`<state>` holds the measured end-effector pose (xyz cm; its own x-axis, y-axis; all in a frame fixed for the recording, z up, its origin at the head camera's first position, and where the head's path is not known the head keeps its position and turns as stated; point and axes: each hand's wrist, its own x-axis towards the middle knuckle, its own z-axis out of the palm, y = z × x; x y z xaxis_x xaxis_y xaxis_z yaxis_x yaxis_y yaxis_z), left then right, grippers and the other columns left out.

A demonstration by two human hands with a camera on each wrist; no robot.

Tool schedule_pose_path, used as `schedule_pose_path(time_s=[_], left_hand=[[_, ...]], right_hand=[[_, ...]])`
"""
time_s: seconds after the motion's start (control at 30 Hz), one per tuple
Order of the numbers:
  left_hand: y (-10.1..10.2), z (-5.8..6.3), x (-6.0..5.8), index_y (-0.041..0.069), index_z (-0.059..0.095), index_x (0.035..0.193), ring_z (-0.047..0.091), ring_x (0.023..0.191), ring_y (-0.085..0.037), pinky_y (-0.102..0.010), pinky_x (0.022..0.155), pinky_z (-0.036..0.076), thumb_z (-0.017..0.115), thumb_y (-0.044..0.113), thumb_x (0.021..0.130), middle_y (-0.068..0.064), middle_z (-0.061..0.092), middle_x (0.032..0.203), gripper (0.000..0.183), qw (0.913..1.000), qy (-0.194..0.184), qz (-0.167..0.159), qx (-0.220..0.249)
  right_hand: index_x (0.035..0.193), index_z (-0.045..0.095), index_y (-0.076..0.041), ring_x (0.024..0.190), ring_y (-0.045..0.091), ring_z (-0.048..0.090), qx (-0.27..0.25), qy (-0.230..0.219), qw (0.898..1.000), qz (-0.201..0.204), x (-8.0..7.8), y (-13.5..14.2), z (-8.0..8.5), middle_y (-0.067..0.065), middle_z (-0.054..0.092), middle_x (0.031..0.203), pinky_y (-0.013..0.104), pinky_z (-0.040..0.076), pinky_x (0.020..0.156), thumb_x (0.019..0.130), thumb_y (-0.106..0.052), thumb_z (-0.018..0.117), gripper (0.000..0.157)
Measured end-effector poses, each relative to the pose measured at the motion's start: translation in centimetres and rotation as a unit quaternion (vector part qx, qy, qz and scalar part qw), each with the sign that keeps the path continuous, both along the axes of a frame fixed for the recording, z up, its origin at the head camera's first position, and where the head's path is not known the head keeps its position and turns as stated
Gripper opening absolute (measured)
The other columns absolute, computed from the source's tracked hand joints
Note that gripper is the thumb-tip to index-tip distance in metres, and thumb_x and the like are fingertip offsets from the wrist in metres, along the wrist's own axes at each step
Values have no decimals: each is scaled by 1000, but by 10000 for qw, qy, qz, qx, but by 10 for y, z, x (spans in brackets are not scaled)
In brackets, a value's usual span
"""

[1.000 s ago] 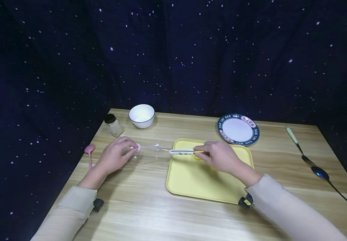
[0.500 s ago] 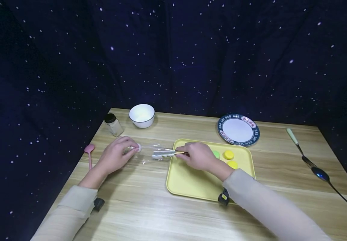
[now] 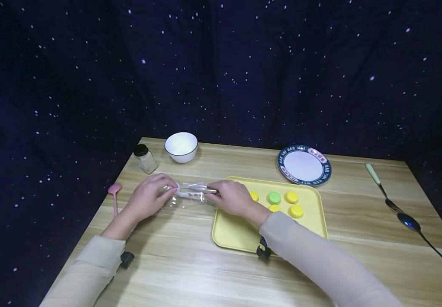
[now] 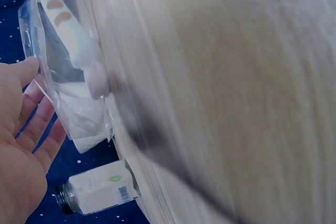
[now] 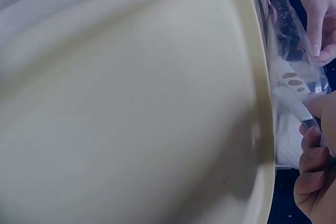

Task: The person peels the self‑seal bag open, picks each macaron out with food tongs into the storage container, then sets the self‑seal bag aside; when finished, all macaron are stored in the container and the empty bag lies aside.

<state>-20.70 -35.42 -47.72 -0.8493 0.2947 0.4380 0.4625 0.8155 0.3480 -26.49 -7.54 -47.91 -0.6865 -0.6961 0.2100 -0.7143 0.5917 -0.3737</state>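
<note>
My left hand (image 3: 152, 195) pinches the edge of a clear plastic bag (image 3: 184, 201), left of the tray. My right hand (image 3: 233, 197) holds a pair of tongs (image 3: 194, 194) with white, brown-spotted ends, reaching into the bag. In the left wrist view, one spotted end of the tongs (image 4: 62, 22) lies by a pale pinkish round piece (image 4: 96, 81) at the bag; whether it is gripped is unclear. Several yellow and green macarons (image 3: 274, 197) lie on the yellow tray (image 3: 236, 238), partly under my right arm.
A white bowl (image 3: 181, 147) and a black-lidded jar (image 3: 145, 159) stand at the back left, a pink spoon (image 3: 115, 189) at the left edge. A dark-rimmed plate (image 3: 304, 165) sits behind the tray. At right lie a green-handled utensil (image 3: 372, 173) and a dark spoon (image 3: 409, 221).
My right hand has moved left from over the tray, carrying the tongs into the bag. Macarons it covered now show. My left hand has stayed in place.
</note>
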Motion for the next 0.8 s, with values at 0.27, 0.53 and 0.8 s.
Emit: schedule_pose_path(time_s=[0.27,0.53,0.8], left_hand=[[1,-2,-2,22,70,93,56,100,-12,-37,89,45,70,22,88,12,63,100,5,10000,-10,-69,8],[-2,-5,-3,21,69,92,56,99,-12,-37,87,46,71,21,87,11,63,98,5,10000,48,-73,9],[-15,-9,-2,18,68,106,59,96,-19,-44,82,47,59,30,94,3,62,105,19,9935,-453,991,333]], right_hand=[[113,68,-21,62,7,52,-33,-330,9994,-93,-2,-17,-2,-13,57,71,28,43,53,92,-45,59,33],[110,69,-23,67,6,55,72,-318,9994,-119,0,-26,2,-11,65,83,28,46,57,92,-46,59,31],[117,67,-26,78,7,60,263,-227,9994,-80,-2,-25,0,-7,69,101,31,50,64,92,-49,57,36]])
